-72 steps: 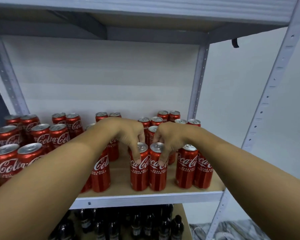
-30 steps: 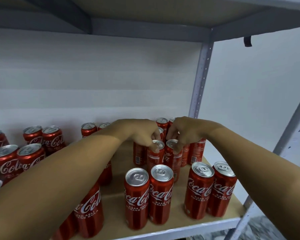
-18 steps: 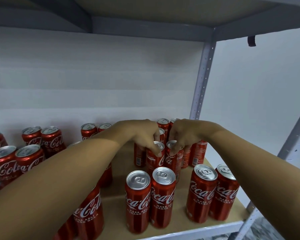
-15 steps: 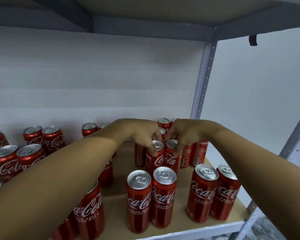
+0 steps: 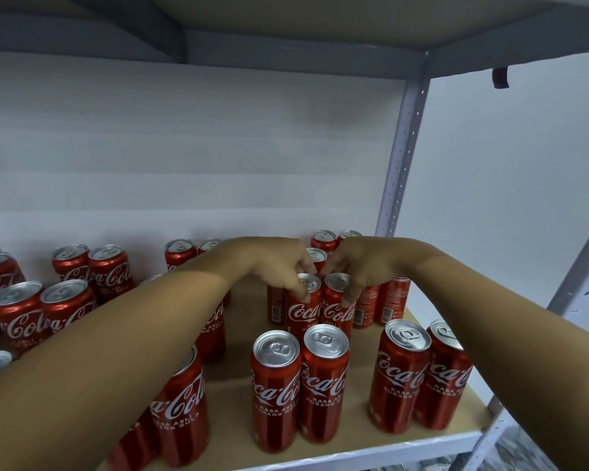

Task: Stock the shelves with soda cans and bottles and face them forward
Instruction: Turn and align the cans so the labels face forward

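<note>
Head view shows me a wooden shelf with a white front edge, full of red soda cans. Closest to me, at the front edge, two cans stand upright side by side, touching: the front left can and the front right can. Their white names face me. To the right stands another pair, also upright and touching, names facing forward. On the left, my left arm covers part of a can near the front.

Next row back, I see the two cans I am holding. My left hand has a clenched grip on the rim of the left held can, with the fingertips curled over its silver top. My right hand grips the top of the right held can the same way. Both cans stand upright in the middle of the shelf, touching each other, and their names face me.

Just to the right of them, two cans show small print, not the name.

Farther back, more cans stand by the white back wall. On the far left are more pairs of cans.
</note>
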`<state>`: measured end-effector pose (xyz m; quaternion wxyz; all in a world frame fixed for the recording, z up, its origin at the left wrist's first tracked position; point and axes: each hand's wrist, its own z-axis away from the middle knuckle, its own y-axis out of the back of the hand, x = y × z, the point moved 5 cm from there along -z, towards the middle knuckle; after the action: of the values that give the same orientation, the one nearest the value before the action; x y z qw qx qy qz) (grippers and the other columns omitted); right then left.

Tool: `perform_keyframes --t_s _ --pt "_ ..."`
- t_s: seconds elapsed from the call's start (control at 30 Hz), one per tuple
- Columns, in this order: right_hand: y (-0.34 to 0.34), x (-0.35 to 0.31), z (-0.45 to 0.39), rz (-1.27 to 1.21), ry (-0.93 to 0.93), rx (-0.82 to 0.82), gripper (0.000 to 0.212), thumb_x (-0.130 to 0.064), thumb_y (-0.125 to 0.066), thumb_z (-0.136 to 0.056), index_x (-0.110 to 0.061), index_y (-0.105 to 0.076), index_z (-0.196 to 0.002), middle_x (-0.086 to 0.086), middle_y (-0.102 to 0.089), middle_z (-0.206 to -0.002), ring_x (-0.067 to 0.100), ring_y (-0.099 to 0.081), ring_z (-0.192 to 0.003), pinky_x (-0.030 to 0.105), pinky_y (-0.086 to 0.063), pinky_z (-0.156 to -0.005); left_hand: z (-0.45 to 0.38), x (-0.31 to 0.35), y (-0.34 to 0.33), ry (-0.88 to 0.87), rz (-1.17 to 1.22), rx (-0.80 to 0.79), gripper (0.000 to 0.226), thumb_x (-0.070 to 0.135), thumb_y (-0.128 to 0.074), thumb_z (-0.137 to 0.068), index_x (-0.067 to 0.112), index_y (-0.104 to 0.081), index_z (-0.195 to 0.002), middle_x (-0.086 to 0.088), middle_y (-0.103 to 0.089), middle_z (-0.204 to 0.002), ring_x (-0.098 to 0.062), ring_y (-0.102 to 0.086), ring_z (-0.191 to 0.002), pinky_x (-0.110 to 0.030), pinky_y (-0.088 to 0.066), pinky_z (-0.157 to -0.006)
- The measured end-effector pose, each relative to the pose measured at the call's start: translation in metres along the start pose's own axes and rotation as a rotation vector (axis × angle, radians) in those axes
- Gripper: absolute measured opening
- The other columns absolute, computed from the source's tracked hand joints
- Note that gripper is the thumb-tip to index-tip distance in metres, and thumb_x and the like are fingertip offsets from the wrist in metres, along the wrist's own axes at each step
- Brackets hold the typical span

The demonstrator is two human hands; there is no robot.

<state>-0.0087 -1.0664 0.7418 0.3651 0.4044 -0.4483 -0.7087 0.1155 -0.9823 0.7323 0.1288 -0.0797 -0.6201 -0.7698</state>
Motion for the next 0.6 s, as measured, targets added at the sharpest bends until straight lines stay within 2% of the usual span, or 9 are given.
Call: perform_keyframes --t_s 0.1,0.2,0.27,0.37,0.47,0.6 --pt "-0.001 0.0 0.0 0.022 -0.01 0.023 0.049 -0.045 -0.087 -0.069 -0.03 -0.072 -0.113 -0.012 -0.074 -0.106 0.009 -0.067 -0.096 0.035 -0.056 -0.089 0.001 -0.001 -0.001 0.017 0.024 -0.004 0.064 0.057 -0.083 -0.073 0.03 -0.067 -0.128 0.013 -0.071 -0.122 -0.01 -0.065 -0.111 -0.038 -0.051 -0.103" --pt "-0.003 0.005 -0.004 0.117 -0.095 0.055 0.051 -0.062 -0.082 -0.066 -0.02 -0.075 -0.095 -0.006 -0.076 -0.089 0.013 -0.071 -0.081 0.037 -0.059 -0.082 0.001 0.001 0.002 0.055 -0.023 0.088 0.051 0.064 -0.081 -0.072 0.025 -0.076 -0.104 0.009 -0.075 -0.101 -0.01 -0.069 -0.094 -0.037 -0.058 -0.092" --pt "-0.004 0.006 -0.005 0.101 -0.111 0.036 0.048 -0.057 -0.084 -0.068 -0.016 -0.075 -0.092 -0.004 -0.076 -0.084 0.013 -0.073 -0.075 0.033 -0.06 -0.077 -0.001 0.002 0.002 0.053 -0.033 0.107 0.045 0.059 -0.083 -0.073 0.023 -0.076 -0.1 0.008 -0.076 -0.097 -0.01 -0.07 -0.09 -0.037 -0.058 -0.09" --pt "-0.001 0.002 -0.002 0.073 -0.062 0.018 0.039 -0.04 -0.086 -0.072 -0.022 -0.074 -0.105 -0.007 -0.075 -0.097 0.013 -0.071 -0.087 0.033 -0.058 -0.083 -0.001 0.0 0.002 0.011 -0.018 0.069 0.047 0.048 -0.084 -0.076 0.025 -0.074 -0.115 0.009 -0.073 -0.114 -0.012 -0.066 -0.105 -0.039 -0.054 -0.099" --pt "-0.002 0.003 -0.002 0.015 -0.012 0.017 0.047 -0.031 -0.088 -0.07 -0.029 -0.071 -0.114 -0.011 -0.073 -0.107 0.01 -0.067 -0.097 0.036 -0.056 -0.089 -0.001 -0.007 0.001 -0.015 0.04 0.044 0.057 0.045 -0.086 -0.074 0.026 -0.07 -0.125 0.012 -0.072 -0.121 -0.008 -0.065 -0.11 -0.036 -0.052 -0.103" --pt "-0.006 0.012 -0.007 0.037 -0.039 0.043 0.05 -0.051 -0.088 -0.062 -0.029 -0.072 -0.104 -0.011 -0.074 -0.097 0.011 -0.069 -0.09 0.037 -0.058 -0.085 -0.002 -0.011 -0.001 0.004 0.055 0.077 0.07 0.057 -0.089 -0.065 0.027 -0.07 -0.126 0.013 -0.072 -0.119 -0.007 -0.066 -0.109 -0.034 -0.052 -0.102"
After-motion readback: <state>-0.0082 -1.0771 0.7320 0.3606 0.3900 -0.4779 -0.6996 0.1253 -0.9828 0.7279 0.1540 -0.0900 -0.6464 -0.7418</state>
